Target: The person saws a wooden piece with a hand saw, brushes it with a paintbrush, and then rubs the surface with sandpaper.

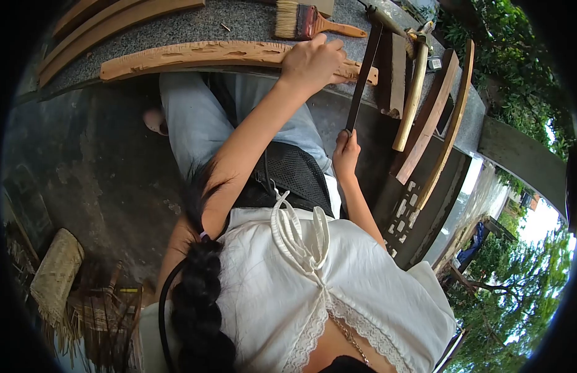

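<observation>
Two hands at the tabletop edge, one on a carved slat, one on a dark blade.

The left hand point(310, 62) presses flat on the slat point(201, 56), fingers spread, its grip not closed round it; the slat lies along the near edge of the tabletop point(195, 26). The right hand point(345, 154) has its grip clamped on the lower end of the blade point(363, 78), which slants up across the edge (its tip near a brush point(310, 22)). More slats point(434, 118) lean off the edge just beside the blade; a hammer point(413, 93) crowds the same side.
</observation>
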{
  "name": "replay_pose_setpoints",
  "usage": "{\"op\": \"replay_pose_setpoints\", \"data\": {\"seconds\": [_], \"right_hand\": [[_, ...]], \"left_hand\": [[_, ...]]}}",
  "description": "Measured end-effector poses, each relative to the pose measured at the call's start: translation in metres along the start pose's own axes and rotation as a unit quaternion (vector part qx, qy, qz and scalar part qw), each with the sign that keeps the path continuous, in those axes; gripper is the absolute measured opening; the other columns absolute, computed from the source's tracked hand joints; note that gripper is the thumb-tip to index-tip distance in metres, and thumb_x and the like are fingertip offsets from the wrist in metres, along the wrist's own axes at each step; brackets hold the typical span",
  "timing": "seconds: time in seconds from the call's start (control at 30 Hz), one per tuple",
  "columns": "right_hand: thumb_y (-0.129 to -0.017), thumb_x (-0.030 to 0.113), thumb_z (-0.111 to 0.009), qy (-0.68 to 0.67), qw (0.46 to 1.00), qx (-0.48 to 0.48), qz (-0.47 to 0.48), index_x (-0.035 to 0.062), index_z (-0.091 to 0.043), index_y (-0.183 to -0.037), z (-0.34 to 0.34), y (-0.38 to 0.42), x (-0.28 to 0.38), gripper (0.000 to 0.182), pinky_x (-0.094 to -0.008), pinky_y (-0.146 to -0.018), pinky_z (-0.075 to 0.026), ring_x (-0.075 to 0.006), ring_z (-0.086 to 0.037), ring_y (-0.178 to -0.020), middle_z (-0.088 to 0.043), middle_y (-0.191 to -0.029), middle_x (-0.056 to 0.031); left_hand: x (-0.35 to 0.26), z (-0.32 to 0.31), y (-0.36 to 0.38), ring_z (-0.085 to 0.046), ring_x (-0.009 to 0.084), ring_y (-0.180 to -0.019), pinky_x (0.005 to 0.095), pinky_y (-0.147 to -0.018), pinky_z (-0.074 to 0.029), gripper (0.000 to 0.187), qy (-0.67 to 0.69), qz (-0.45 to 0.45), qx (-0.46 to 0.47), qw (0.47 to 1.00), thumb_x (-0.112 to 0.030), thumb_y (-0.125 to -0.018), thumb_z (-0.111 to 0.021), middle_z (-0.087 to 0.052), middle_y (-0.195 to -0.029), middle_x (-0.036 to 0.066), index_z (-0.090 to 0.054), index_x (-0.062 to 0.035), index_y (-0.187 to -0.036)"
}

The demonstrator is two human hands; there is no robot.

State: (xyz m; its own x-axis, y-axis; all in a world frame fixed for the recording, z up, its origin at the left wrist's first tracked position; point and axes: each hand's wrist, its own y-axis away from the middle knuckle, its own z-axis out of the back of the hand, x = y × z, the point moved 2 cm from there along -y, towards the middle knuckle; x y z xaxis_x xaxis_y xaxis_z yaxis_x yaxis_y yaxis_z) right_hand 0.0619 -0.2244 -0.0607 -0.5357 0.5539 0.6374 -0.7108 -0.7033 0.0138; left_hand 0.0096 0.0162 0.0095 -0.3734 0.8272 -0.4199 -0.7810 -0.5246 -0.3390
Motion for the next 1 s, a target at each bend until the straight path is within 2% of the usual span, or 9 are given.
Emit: {"op": "replay_pose_setpoints", "data": {"seconds": [0.17,0.23,0.43,0.57,0.67,0.73,0.77,0.87,1.0], "right_hand": [[-0.103,0.023,-0.044,-0.105,0.991,0.051,-0.061,0.0003,-0.048,-0.085,0.007,0.008,-0.007,0.029,-0.0300,-0.048,-0.038,-0.0143,-0.046,-0.050,-0.049,-0.060,-0.0046],[-0.103,0.030,-0.043,-0.229,0.957,0.117,-0.137,0.0047,-0.047,-0.084,0.012,0.010,-0.006,0.032,-0.0243,-0.046,-0.031,-0.0063,-0.037,-0.052,-0.043,-0.062,0.0031],[-0.102,0.033,-0.045,-0.352,0.895,0.189,-0.197,0.0092,-0.046,-0.083,0.024,0.008,0.006,0.030,-0.0205,-0.045,-0.026,-0.0023,-0.030,-0.052,-0.037,-0.064,0.0071],[-0.102,0.034,-0.044,-0.359,0.891,0.193,-0.201,0.0088,-0.046,-0.083,0.024,0.010,0.002,0.031,-0.0205,-0.045,-0.026,-0.0016,-0.031,-0.053,-0.038,-0.065,0.0073],[-0.103,0.029,-0.044,-0.280,0.932,0.162,-0.166,0.0064,-0.047,-0.085,0.018,0.012,-0.002,0.029,-0.0261,-0.045,-0.033,-0.0100,-0.042,-0.049,-0.046,-0.062,0.0006],[-0.102,0.024,-0.043,0.003,0.999,0.035,-0.026,0.0035,-0.047,-0.088,0.020,0.018,0.016,0.025,-0.0355,-0.049,-0.040,-0.0273,-0.056,-0.053,-0.056,-0.064,-0.0118],[-0.101,0.018,-0.043,0.029,0.997,0.045,-0.061,0.0020,-0.048,-0.090,0.019,0.025,0.013,0.020,-0.0437,-0.054,-0.043,-0.0396,-0.060,-0.062,-0.058,-0.068,-0.0204],[-0.100,0.016,-0.045,0.093,0.993,0.049,-0.060,0.0025,-0.048,-0.090,0.021,0.060,-0.033,0.017,-0.0452,-0.054,-0.044,-0.0396,-0.060,-0.061,-0.058,-0.067,-0.0197],[-0.099,0.014,-0.046,0.085,0.995,0.042,-0.035,0.0024,-0.048,-0.090,0.026,0.046,-0.024,0.015,-0.0461,-0.051,-0.043,-0.0396,-0.060,-0.059,-0.057,-0.066,-0.0204]], "left_hand": [[0.002,0.000,0.002,-0.060,0.0136,-0.092,0.0304,-0.071,-0.057,0.040,0.008,-0.002,0.014,1.000,-0.043,-0.064,-0.078,-0.060,-0.091,-0.008,-0.070,-0.0164,-0.093],[0.002,0.002,0.001,-0.060,0.0134,-0.092,0.0302,-0.071,-0.057,0.040,0.004,-0.004,0.015,1.000,-0.043,-0.064,-0.078,-0.060,-0.091,-0.008,-0.070,-0.0163,-0.093],[0.002,0.001,0.000,-0.061,0.0129,-0.090,0.0294,-0.070,-0.057,0.040,-0.006,-0.008,0.013,1.000,-0.043,-0.064,-0.077,-0.059,-0.090,-0.008,-0.070,-0.0169,-0.093],[0.002,0.000,0.000,-0.061,0.0127,-0.090,0.0294,-0.070,-0.057,0.040,-0.022,-0.015,0.014,1.000,-0.043,-0.064,-0.077,-0.060,-0.091,-0.009,-0.070,-0.0178,-0.094],[0.002,0.000,0.001,-0.061,0.0126,-0.089,0.0292,-0.070,-0.057,0.039,-0.019,-0.009,0.005,1.000,-0.044,-0.065,-0.077,-0.060,-0.090,-0.009,-0.070,-0.0176,-0.093],[0.002,-0.004,0.003,-0.061,0.0125,-0.089,0.0291,-0.070,-0.057,0.039,-0.022,-0.010,-0.005,1.000,-0.044,-0.065,-0.077,-0.060,-0.090,-0.009,-0.070,-0.0176,-0.092],[0.002,-0.005,0.002,-0.061,0.0124,-0.089,0.0290,-0.070,-0.057,0.038,-0.024,-0.011,-0.017,1.000,-0.045,-0.065,-0.077,-0.060,-0.089,-0.008,-0.070,-0.0175,-0.091],[0.002,-0.001,-0.003,-0.063,0.0155,-0.088,0.0298,-0.068,-0.058,0.035,-0.007,-0.006,-0.028,1.000,-0.038,-0.062,-0.081,-0.062,-0.088,-0.005,-0.071,-0.0114,-0.083],[0.000,-0.004,-0.001,-0.062,0.0157,-0.089,0.0300,-0.069,-0.058,0.036,-0.004,-0.009,-0.022,1.000,-0.038,-0.062,-0.081,-0.061,-0.088,-0.005,-0.071,-0.0114,-0.084]]}}
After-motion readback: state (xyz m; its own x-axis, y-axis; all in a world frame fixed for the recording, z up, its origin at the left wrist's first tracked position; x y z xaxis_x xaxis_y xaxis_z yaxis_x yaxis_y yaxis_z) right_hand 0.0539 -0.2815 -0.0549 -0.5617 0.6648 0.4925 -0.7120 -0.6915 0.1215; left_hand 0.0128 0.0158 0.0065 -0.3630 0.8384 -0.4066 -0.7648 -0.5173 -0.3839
